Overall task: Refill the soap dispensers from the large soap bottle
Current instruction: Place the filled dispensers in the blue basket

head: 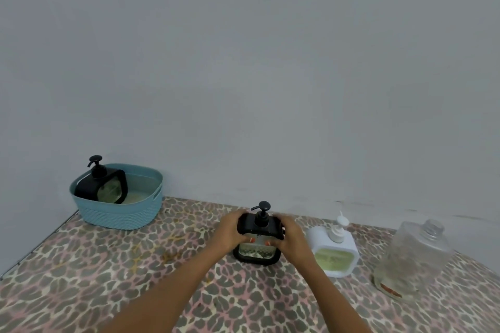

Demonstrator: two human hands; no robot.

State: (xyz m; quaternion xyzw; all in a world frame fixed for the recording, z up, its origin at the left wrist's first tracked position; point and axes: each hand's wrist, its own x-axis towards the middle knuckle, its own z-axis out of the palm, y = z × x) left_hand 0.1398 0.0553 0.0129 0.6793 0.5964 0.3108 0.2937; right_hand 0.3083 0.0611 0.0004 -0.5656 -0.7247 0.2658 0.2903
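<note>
- Clasped from both sides: left hand [232, 230] and right hand [290, 238] curled round the upper shoulders of the black dispenser [257, 255], thumbs on its front face, nothing else held.
- Upright on the leopard-print cloth [108, 265], to the right of the teal basket [119, 213] and nearer the camera.
- Judged a stiff plastic frame around a clear windowed body, unlikely to flex under this hold. Fill level hard to read through the patterned window, so weight uncertain.
- Possibly slick near the neck from soap. Best held across the shoulders as now or low on the frame, never by the pump head [263, 208], liable to sink or swivel.
- For opening: one hand steadying the body, the other turning the collar under the pump.
- Further right of the basket, just beside the right hand: white dispenser [334, 254], upright, pale green showing inside.
- Farthest right of the basket: large soap bottle [414, 254], clear, neck apparently uncapped. Probably thin-walled and squashy, so worth two hands when pouring.
- Inside the basket: second black dispenser [105, 186], leaning.
</note>
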